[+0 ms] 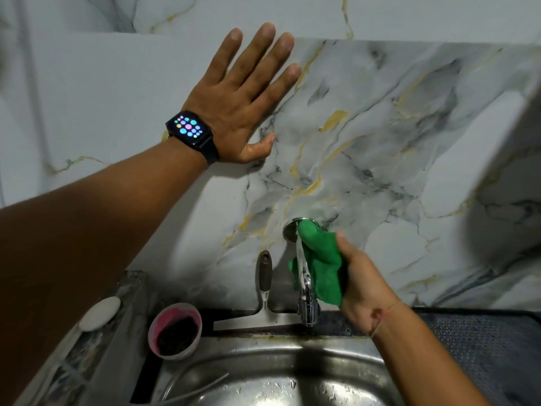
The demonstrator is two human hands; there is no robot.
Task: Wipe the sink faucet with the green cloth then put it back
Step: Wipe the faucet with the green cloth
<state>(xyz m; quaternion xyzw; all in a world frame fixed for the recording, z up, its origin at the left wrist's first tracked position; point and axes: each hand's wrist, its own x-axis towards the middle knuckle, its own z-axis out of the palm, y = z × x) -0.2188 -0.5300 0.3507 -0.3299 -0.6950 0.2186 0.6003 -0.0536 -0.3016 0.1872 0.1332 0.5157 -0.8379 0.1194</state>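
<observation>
here, right hand (366, 291) gripping the green cloth (320, 265), pressed against the right side of the faucet (304, 282) from its round wall plate down along the chrome spout. left hand (243, 104) open and flat against the marble wall (409, 142), fingers spread, lit smartwatch (189, 128) on the wrist. below, steel sink (263, 376) with wet spots. squeegee (265, 303) leaning on the wall just left of the faucet, pink bowl (175, 331) at the sink's back left corner, white soap (100, 313) on the ledge further left.
</observation>
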